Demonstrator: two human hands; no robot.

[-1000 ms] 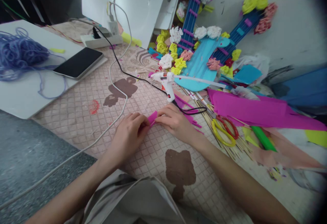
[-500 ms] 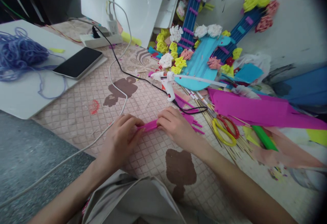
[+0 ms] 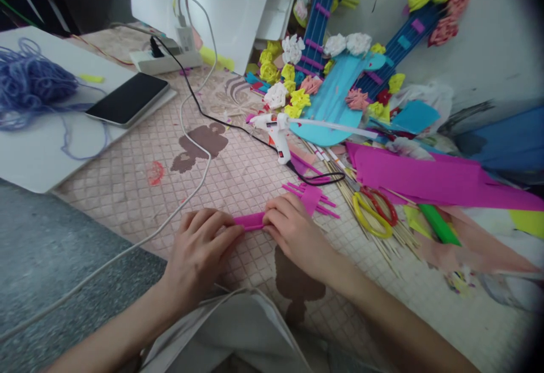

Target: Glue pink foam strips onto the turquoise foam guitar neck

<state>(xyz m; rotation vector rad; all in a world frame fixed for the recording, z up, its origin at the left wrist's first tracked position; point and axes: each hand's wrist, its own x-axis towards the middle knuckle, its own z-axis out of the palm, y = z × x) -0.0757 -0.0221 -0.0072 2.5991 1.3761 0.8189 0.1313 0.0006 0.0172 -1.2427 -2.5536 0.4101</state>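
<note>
Between my two hands lies a narrow magenta paper strip [image 3: 250, 221], apparently folded or part rolled, low over the table. My left hand [image 3: 203, 248] pinches its left end, and my right hand [image 3: 293, 234] grips the right end; the fingers cover both ends. Just beyond my right hand are several thin magenta paper rolls [image 3: 327, 210] and a small magenta paper piece [image 3: 311, 198]. A white glue gun [image 3: 277, 138] with a long clear glue stick lies farther back, its black cord looping near the rolls.
On the right are scissors [image 3: 372, 217] with yellow and red handles, wooden sticks [image 3: 385, 254] and magenta paper sheets [image 3: 416, 180]. Paper-flower guitar shapes [image 3: 335, 101] lean at the back. A phone [image 3: 130, 99], purple yarn [image 3: 34, 81] and a white cable [image 3: 170, 217] are on the left.
Both hands have moved slightly toward me with the magenta strip, baring more of the thin rolls behind my right hand. Both still grip the strip.
</note>
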